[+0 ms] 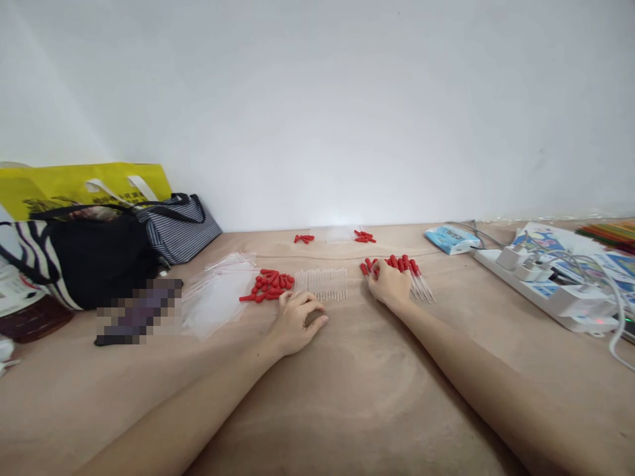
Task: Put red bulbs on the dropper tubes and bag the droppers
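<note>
My left hand point(298, 322) lies on the table with its fingers loosely spread and thumb apart, holding nothing. It is just in front of a loose pile of red rubber bulbs point(270, 285) and a row of thin clear glass dropper tubes point(322, 283). My right hand point(389, 283) is closed, its fingertips at a red bulb in a row of glass droppers point(411, 266) with red bulbs fitted. The hand covers the tubes on the left part of that row, while slim tips show to its right.
Clear plastic bags point(218, 294) lie left of the bulbs. More small red bulbs point(364, 236) sit near the wall. At right are a blue tissue pack point(452, 239) and a white power strip point(540, 294) with cables. A striped bag point(181, 231) and black bag point(104, 258) stand at left.
</note>
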Demonstrator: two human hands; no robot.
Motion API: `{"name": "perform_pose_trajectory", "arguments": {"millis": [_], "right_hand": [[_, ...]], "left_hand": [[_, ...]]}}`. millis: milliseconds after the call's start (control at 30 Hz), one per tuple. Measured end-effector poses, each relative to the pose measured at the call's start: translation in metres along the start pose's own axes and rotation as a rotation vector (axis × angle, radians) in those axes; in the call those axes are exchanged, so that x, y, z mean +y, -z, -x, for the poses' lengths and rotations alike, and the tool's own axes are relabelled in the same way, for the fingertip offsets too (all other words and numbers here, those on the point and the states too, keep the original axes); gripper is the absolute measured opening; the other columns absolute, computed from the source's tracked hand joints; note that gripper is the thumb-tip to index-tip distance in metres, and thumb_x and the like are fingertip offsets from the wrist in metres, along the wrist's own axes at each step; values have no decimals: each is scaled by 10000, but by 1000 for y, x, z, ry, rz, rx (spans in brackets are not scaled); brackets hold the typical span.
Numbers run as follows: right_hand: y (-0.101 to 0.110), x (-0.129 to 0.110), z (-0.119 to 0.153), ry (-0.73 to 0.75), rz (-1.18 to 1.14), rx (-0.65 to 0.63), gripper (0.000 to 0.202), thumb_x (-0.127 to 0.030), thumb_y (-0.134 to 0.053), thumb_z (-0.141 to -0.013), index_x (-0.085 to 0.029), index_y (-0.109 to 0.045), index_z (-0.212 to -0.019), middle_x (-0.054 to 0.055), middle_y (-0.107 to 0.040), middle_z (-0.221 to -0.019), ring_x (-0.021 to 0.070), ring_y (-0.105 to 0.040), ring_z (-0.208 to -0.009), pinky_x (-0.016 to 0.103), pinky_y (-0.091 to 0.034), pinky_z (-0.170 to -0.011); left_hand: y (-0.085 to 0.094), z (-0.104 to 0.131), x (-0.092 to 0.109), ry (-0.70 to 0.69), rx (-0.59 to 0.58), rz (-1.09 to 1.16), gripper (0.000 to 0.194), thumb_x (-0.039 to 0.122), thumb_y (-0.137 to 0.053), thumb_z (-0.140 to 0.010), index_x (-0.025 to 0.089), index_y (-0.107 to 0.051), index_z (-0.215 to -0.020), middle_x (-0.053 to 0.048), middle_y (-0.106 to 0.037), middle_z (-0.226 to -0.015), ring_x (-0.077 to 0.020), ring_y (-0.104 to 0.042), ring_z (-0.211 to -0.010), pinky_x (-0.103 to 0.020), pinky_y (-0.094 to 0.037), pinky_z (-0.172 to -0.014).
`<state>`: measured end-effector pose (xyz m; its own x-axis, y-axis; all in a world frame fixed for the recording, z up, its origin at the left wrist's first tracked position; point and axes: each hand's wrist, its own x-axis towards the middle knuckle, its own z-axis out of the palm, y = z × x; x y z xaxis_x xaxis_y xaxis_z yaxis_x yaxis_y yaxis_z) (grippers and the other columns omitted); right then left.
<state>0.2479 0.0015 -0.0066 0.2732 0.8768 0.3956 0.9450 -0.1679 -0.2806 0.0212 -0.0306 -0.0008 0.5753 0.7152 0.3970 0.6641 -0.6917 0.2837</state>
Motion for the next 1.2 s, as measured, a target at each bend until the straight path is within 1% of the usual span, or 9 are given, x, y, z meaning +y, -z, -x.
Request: {"name": "perform_pose_trajectory", "arguments": {"millis": [267, 400, 500, 567, 667, 733, 833, 900, 1200], "right_hand": [[-2, -6, -2, 23, 21, -44, 218, -253, -391, -782, -167, -591, -796, 116, -655, -791, 227, -580, -702, 358, -239, -668], [-1, -23, -1, 44, 2, -98, 240, -286, -400, -786, -176, -613, -800, 90, -655, -829, 214, -573, -752, 375, -231, -745], [-2, -40, -1, 17, 4, -202, 338, -394, -385, -800, -163, -632, -795, 100, -654, -816, 228, -573, -781, 393, -217, -789], [-2, -49, -3, -2, 34, -262, 405, -432, -361, -809, -140, -642, -794, 123, -652, -826, 241, -575, -795, 405, -207, -812], [-2, -56, -5, -26, 66, -316, 428, -425, -350, -815, -116, -646, -825, 149, -646, -862, 251, -577, -809, 414, -206, -825], [-2, -58, -7, -35, 69, -334, 398, -402, -374, -802, -115, -646, -845, 152, -645, -877, 252, -579, -813, 414, -213, -825], [-2, -61, -9, -45, 71, -350, 349, -359, -405, -779, -116, -649, -842, 153, -643, -885, 255, -583, -815, 415, -226, -817], [-2, -62, -10, -52, 67, -361, 332, -341, -409, -770, -122, -651, -832, 154, -641, -891, 257, -584, -819, 416, -235, -810], [-2, -64, -10, -55, 39, -372, 320, -318, -404, -756, -131, -652, -835, 143, -650, -878, 244, -592, -794, 406, -265, -787]], "left_hand": [[3, -1, 1, 10, -34, -1, 98, 267, -532, -773, 203, -591, -819, -18, -602, -885, -191, -516, -875, -395, -272, -820], [2, 0, 4, 8, -1, -25, 104, 273, -534, -772, 209, -598, -825, -24, -589, -923, -195, -494, -911, -384, -278, -826], [3, 0, 3, 51, 81, -91, 124, 296, -548, -763, 214, -610, -833, -30, -582, -916, -202, -491, -903, -380, -285, -812], [6, -2, -2, 115, 174, -162, 149, 319, -548, -763, 216, -618, -845, -37, -578, -905, -206, -494, -889, -380, -288, -799], [19, -6, -21, 264, 321, -295, 187, 360, -533, -770, 217, -631, -841, -52, -571, -913, -227, -486, -908, -390, -286, -797], [29, -8, -37, 394, 365, -390, 206, 378, -528, -766, 216, -637, -831, -63, -566, -932, -251, -470, -929, -406, -283, -791], [40, -9, -58, 520, 310, -446, 214, 381, -553, -737, 217, -634, -848, -72, -555, -973, -273, -447, -969, -416, -287, -792], [43, -9, -67, 552, 266, -435, 213, 385, -549, -737, 221, -630, -845, -67, -552, -983, -270, -439, -982, -411, -294, -793], [37, -14, -78, 603, 174, -394, 267, 412, -444, -804, 241, -643, -849, -75, -526, -1089, -271, -390, -1068, -442, -278, -848]]}}
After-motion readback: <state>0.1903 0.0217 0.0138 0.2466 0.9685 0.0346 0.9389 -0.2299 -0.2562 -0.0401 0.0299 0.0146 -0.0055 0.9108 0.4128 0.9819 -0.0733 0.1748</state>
